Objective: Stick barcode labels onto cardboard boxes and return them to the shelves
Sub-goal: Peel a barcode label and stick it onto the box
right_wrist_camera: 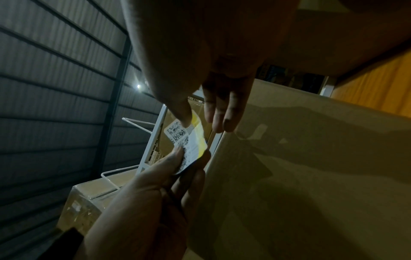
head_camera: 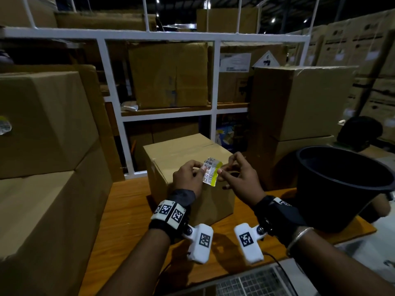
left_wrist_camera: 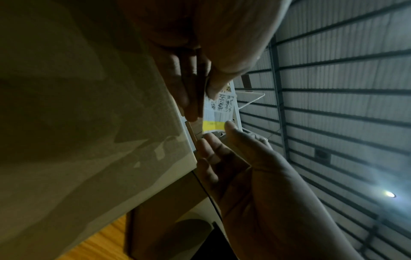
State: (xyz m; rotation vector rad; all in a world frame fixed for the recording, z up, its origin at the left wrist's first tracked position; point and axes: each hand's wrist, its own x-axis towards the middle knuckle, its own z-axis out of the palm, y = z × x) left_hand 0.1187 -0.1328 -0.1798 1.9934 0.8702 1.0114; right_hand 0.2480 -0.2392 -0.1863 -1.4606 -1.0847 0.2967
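Both pinching the barcode label [head_camera: 210, 172], left hand [head_camera: 188, 175] and right hand [head_camera: 239, 175], above the unlabelled cardboard box [head_camera: 188, 150] on the worktop [head_camera: 128, 210]; sticking and shelving remaining.

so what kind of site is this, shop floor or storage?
Storage, most likely a warehouse stockroom: white metal shelving loaded with cardboard cartons, more printed cartons stacked high along the right, and both hands peeling a barcode label over a box on the wooden bench.
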